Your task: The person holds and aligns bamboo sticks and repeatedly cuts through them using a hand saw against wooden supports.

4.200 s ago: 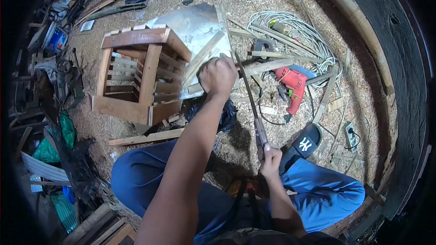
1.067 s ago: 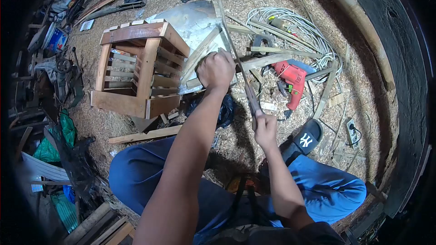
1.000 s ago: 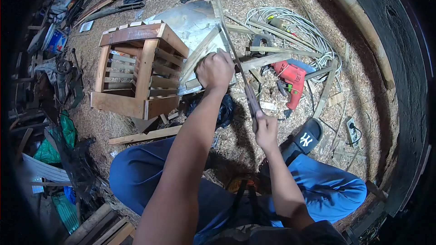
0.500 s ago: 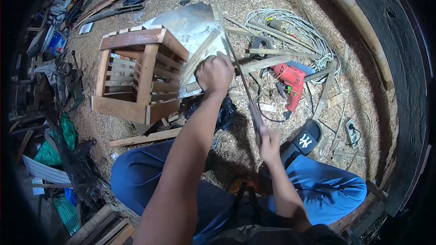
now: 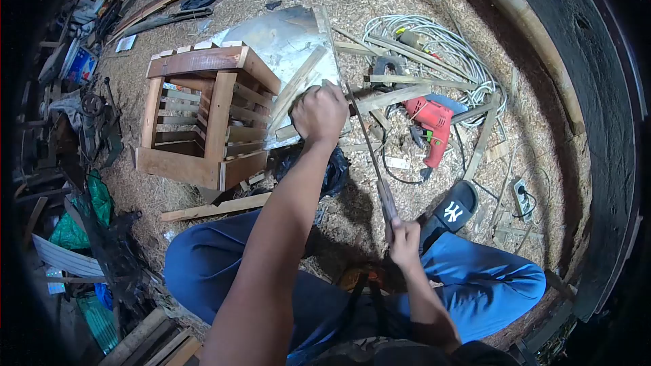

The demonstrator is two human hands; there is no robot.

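My left hand [image 5: 320,112] is closed over a wooden strip [image 5: 393,99], pressing it at the edge of a white-stained board [image 5: 261,30]. The strip sticks out on both sides of the fist. Wrapped round the handle of a handsaw [image 5: 367,137] is my right hand [image 5: 405,242], low and close to my knees. The saw's thin blade appears edge-on and slants up to the strip, just right of my left hand. Another wooden slat [image 5: 298,85] lies on the board beside my left fist.
A slatted wooden frame [image 5: 220,112] stands at left. On the shavings-strewn ground to the right are a red power drill [image 5: 434,125], a coiled pale cable [image 5: 481,68] and a power socket [image 5: 522,196]. A black sandal [image 5: 458,207] is on my foot. Scrap clutter lines the left side.
My right hand has drawn the saw back toward my body, slightly down and right. The left hand stays in place on the strip.
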